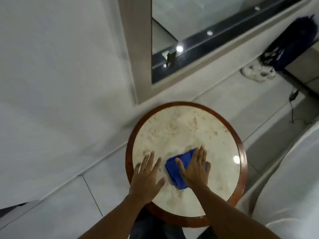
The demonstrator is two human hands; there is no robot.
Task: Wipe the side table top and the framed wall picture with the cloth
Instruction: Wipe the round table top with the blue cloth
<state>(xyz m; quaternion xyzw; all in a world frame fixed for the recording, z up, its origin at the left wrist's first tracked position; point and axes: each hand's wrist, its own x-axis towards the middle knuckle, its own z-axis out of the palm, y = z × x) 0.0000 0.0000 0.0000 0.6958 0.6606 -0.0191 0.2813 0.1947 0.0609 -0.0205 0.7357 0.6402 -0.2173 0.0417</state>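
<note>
A folded blue cloth (179, 168) lies on the pale marbled top of the round side table (181, 131), in the near half, slightly right of centre. Its long axis runs diagonally, from a near-left corner by the person's wrist up to a far-right corner that peeks out past the fingertips. The right hand (194, 167) presses flat on the cloth, palm down, fingers spread and pointing toward the far side, thumb out to the left across the blue fabric; it does not pinch or grip the cloth, only bears down on it. The left hand (148, 176) rests flat and empty on the bare stone just left of the cloth, fingers splayed wide and angled far-right, its little finger close to the table's dark wooden rim (128, 152). Both forearms reach in from the near edge. The far half of the top is bare, and so is the right side, where a bright light reflection (236, 159) sits near the rim. Beyond the table's far edge stands a wall with a mirror-like framed panel (189, 40). A white covered seat (290, 195) stands close to the table's right rim, while tiled floor (69, 204) lies open to the left.
</note>
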